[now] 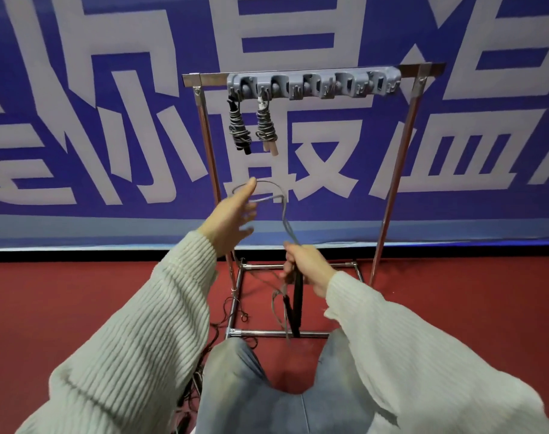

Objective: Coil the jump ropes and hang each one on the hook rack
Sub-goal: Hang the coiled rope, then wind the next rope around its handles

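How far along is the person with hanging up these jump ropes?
Two coiled ropes already hang at the left end of the hook rack: a black-handled rope and a light-handled rope. A third rope is being coiled: the left hand carries a loop, the right hand grips its handles. More cord lies on the floor.

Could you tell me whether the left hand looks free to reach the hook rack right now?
Probably not yet: the left hand has a rope loop around its fingers, though nothing blocks the hook rack.
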